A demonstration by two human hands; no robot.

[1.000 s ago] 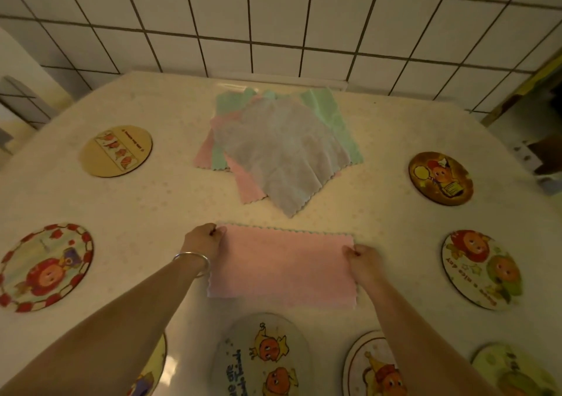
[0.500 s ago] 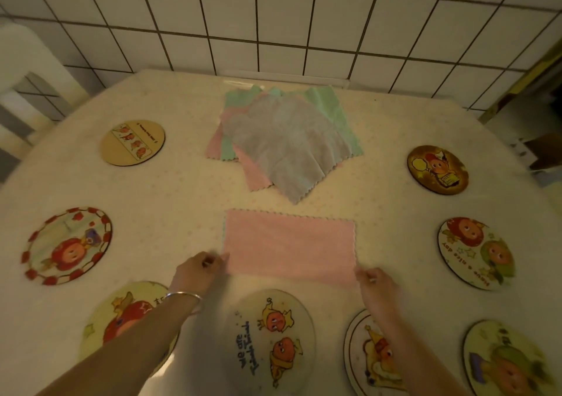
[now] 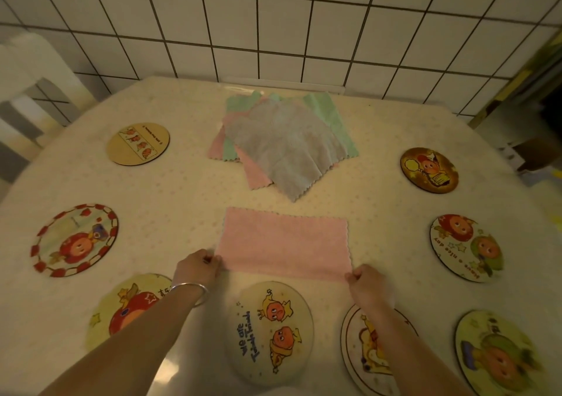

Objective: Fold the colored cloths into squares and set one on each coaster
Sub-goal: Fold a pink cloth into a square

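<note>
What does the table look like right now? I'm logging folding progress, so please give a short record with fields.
cloth in work: pink cloth, folded to a rectangle, flat on the table
left hand: pinches its near left corner
right hand: pinches its near right corner
waiting pile: grey cloth on top of pink and green cloths, at the far middle
coasters in view: eight, none bearing a cloth
nearest coaster: "we are" coaster, just below the pink cloth
wrist: silver bangle on the left

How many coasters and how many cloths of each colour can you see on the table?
Coasters: 8, such as the tan coaster
Pink cloths: at least 2, counting the folded pink cloth
Green cloths: at least 1
Grey cloth: 1
Total: at least 12
</note>
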